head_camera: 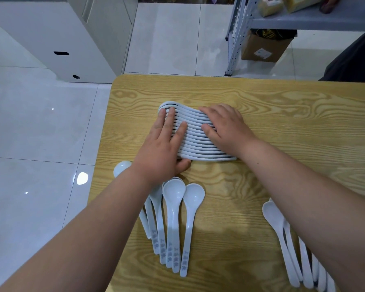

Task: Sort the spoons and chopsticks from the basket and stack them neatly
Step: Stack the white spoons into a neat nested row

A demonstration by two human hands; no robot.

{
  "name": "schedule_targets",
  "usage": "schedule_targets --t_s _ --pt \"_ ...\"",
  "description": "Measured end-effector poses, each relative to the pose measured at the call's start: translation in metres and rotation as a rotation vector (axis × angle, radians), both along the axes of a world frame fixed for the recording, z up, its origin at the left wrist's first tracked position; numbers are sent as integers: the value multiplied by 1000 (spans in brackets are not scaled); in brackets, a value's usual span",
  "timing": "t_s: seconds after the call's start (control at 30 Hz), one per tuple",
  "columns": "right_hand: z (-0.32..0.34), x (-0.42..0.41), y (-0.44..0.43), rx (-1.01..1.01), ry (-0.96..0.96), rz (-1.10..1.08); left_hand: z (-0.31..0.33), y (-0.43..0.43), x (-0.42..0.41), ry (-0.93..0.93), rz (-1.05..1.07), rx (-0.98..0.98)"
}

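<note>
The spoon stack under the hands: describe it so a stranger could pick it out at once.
Start at the wooden table. Near its middle, the left hand and the right hand rest on the spoon stack. Unlike the loose spoons fanned out closer to the person, its white spoons are nested tightly in one long row.

Nested spoons behind loose spoons
</note>
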State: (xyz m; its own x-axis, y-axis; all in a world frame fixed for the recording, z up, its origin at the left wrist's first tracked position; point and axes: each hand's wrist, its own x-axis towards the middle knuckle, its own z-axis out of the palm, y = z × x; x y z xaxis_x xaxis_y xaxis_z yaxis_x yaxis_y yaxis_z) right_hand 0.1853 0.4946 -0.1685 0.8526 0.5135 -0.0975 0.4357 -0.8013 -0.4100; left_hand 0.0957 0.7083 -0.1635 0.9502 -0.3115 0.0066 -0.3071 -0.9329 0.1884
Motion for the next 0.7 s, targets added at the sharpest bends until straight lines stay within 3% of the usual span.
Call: schedule_targets --t_s 0.43,0.7 --pt "5 5 -13 -87 32 6 8 0 0 2 -16 62" --pt "11 7 -16 -80 83 -13 15 -1 1 -58 24 -47"
